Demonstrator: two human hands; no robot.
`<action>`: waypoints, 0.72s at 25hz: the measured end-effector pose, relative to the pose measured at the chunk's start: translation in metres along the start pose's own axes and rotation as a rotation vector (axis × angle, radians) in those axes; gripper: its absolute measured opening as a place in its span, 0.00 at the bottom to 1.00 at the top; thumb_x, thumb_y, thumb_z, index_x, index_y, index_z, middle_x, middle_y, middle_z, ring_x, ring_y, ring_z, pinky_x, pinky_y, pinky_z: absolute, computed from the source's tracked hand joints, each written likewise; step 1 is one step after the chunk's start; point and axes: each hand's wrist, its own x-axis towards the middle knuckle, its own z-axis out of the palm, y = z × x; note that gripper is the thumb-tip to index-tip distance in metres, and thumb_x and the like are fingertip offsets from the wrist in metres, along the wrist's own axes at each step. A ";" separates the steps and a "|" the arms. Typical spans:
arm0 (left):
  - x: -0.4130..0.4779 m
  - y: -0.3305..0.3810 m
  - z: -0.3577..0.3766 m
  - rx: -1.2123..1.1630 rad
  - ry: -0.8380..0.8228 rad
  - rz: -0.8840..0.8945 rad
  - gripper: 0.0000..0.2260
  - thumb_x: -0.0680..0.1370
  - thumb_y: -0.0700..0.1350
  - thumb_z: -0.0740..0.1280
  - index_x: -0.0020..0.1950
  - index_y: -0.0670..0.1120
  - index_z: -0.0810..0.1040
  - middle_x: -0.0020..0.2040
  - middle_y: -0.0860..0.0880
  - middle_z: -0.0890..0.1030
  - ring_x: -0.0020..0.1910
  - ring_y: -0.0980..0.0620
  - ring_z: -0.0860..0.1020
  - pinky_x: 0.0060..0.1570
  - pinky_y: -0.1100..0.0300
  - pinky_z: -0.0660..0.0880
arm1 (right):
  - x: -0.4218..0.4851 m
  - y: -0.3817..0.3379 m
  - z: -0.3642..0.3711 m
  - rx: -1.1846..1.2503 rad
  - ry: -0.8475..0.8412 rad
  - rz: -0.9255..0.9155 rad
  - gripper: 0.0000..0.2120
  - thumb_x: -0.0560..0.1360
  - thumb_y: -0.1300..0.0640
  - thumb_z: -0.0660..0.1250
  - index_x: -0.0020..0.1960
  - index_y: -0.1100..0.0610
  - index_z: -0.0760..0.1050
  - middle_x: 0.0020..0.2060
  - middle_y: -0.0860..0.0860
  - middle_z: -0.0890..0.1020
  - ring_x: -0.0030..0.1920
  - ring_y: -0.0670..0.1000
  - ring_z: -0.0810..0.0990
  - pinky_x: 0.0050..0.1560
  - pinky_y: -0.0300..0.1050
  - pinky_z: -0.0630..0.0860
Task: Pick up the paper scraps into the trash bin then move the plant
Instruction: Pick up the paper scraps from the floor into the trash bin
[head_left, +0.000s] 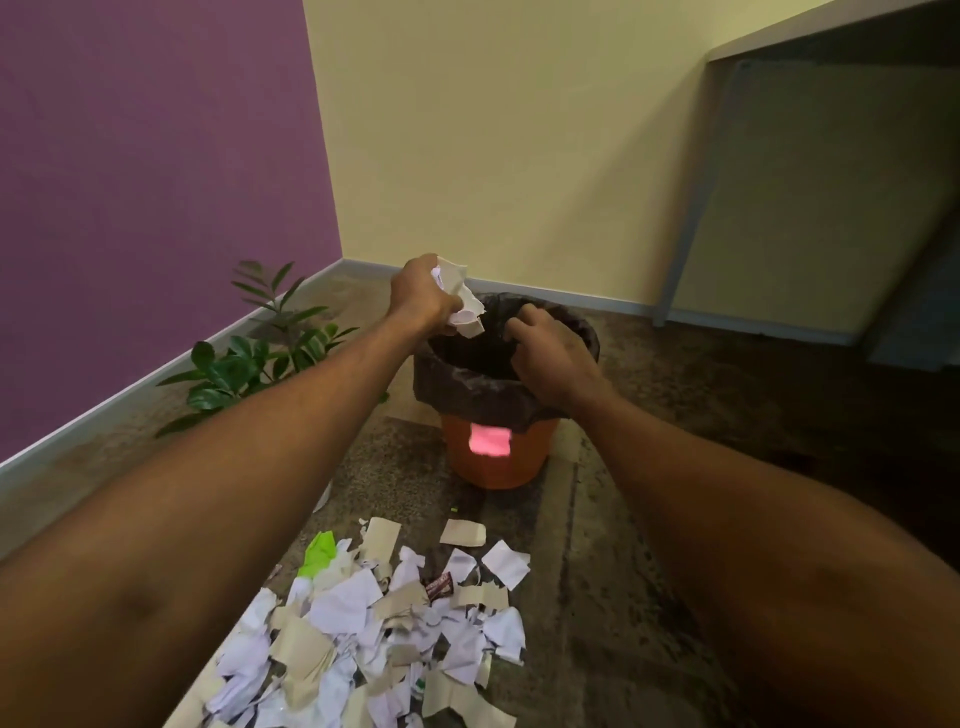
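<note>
My left hand (422, 299) grips a bunch of white and beige paper scraps (464, 304) just above the left rim of the orange trash bin (498, 457), which is lined with a black bag. Over the bin's right rim hovers my right hand (550, 358), fingers curled downward with nothing visible in them. A large pile of torn paper scraps (384, 623) covers the floor in front of the bin. The green leafy plant (249, 358) stands left of the bin, near the purple wall.
A pink patch (489, 440) shows on the bin's front. A green scrap (319, 553) lies at the pile's left edge. A grey desk (779, 182) stands at the right against the yellow wall. Dark speckled floor stretches right of the pile.
</note>
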 end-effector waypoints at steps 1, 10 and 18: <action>0.004 0.000 0.007 0.037 0.032 0.006 0.19 0.71 0.36 0.75 0.60 0.42 0.77 0.60 0.42 0.80 0.55 0.43 0.79 0.42 0.57 0.80 | -0.001 0.000 0.003 -0.015 -0.005 -0.018 0.13 0.75 0.63 0.63 0.58 0.57 0.77 0.53 0.55 0.76 0.49 0.59 0.77 0.45 0.55 0.77; 0.010 -0.021 0.070 0.329 -0.193 0.052 0.30 0.69 0.42 0.79 0.69 0.43 0.74 0.66 0.41 0.79 0.64 0.41 0.77 0.60 0.53 0.74 | -0.010 0.022 0.017 0.069 -0.019 0.096 0.11 0.76 0.60 0.64 0.58 0.56 0.77 0.53 0.54 0.75 0.50 0.56 0.76 0.49 0.56 0.78; -0.002 -0.022 0.058 0.402 -0.149 0.283 0.28 0.71 0.43 0.78 0.69 0.46 0.74 0.65 0.45 0.78 0.64 0.45 0.77 0.60 0.55 0.73 | -0.010 0.028 -0.002 -0.079 -0.065 -0.030 0.16 0.76 0.55 0.64 0.64 0.54 0.73 0.59 0.54 0.75 0.54 0.56 0.77 0.53 0.55 0.78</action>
